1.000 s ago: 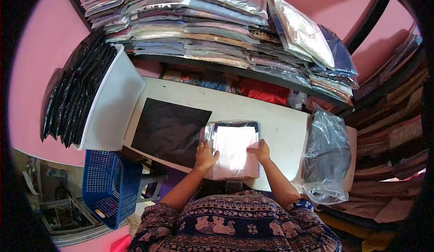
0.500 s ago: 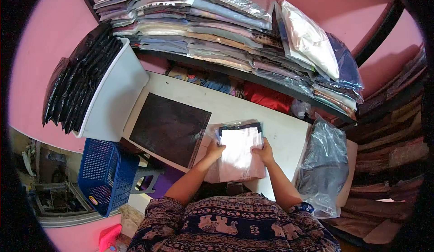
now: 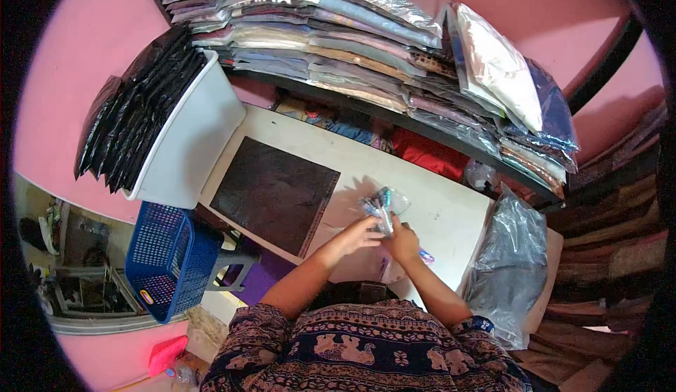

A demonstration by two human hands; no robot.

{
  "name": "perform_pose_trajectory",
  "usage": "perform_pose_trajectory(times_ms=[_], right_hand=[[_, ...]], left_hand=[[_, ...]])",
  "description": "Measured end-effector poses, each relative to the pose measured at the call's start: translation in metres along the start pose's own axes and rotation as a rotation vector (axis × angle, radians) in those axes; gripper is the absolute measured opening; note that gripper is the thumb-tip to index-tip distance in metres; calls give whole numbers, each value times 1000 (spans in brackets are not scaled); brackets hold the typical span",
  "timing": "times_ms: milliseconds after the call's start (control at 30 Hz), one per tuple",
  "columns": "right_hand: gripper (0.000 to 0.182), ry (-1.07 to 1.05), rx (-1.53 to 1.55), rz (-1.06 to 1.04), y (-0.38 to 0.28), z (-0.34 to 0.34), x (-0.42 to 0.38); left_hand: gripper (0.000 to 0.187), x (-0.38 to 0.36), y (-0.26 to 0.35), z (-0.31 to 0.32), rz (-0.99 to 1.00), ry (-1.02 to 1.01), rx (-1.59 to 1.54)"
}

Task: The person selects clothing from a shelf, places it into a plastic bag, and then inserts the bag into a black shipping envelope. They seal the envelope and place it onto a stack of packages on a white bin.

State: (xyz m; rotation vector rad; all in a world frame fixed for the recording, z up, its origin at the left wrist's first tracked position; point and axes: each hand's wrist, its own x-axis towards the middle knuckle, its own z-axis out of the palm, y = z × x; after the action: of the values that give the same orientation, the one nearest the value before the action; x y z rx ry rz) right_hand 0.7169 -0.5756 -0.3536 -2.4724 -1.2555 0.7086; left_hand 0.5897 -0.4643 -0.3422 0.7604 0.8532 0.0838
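Observation:
Over the front part of the white table, my two hands come close together. My right hand (image 3: 403, 241) is closed on a crinkled clear plastic bundle (image 3: 384, 209) with grey and teal parts, whose kind is too small to tell. My left hand (image 3: 359, 235) lies right beside it, fingers stretched out and apart, fingertips at the bundle's lower end. A small purple-and-white item (image 3: 426, 257) shows on the table by my right wrist. To the left of my hands lies a flat black plastic sheet (image 3: 274, 191).
Stacks of bagged folded clothes (image 3: 338, 54) fill the shelf behind the white table (image 3: 436, 212). A white bin (image 3: 190, 135) of black packets stands at left, above a blue basket (image 3: 165, 258). Grey clothing in clear plastic (image 3: 507, 272) lies at the right end.
The bagged pale folded garment both hands held is gone from view. My hands have drawn together, and the small plastic bundle is now in my right hand. The view has shifted slightly.

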Motion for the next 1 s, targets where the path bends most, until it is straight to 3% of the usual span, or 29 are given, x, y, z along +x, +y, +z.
perform_pose_trajectory(times_ms=[33, 67, 133, 167, 233, 300, 433, 733, 800, 900, 1000], right_hand=[[80, 15, 79, -30, 4, -1, 3], [73, 51, 72, -83, 9, -2, 3], [71, 31, 54, -118, 13, -8, 3], [70, 13, 39, -145, 14, -10, 4], [67, 7, 53, -185, 15, -11, 7], [66, -29, 20, -243, 15, -8, 12], [63, -34, 47, -377, 1, 0, 19], [57, -149, -26, -605, -73, 25, 37], [59, -93, -8, -730, -84, 33, 42], [60, -162, -52, -726, -102, 40, 45], [60, -215, -123, -746, -117, 49, 49]], left_hand=[[43, -12, 12, -8, -18, -143, 72], [45, -25, 28, -19, 10, -162, 244], [32, 4, 10, -87, 176, 136, 673], [24, -6, 9, -103, 608, 490, 1006], [23, -16, 8, -135, 624, 783, 1054], [30, -18, -2, -164, 702, 888, 1113], [34, -15, -13, -188, 673, 833, 1084], [14, -25, 4, -198, 548, 747, 1077], [17, -31, 11, -202, 660, 752, 877], [19, -50, 27, -204, 834, 761, 752], [19, -68, 45, -197, 954, 688, 787]])
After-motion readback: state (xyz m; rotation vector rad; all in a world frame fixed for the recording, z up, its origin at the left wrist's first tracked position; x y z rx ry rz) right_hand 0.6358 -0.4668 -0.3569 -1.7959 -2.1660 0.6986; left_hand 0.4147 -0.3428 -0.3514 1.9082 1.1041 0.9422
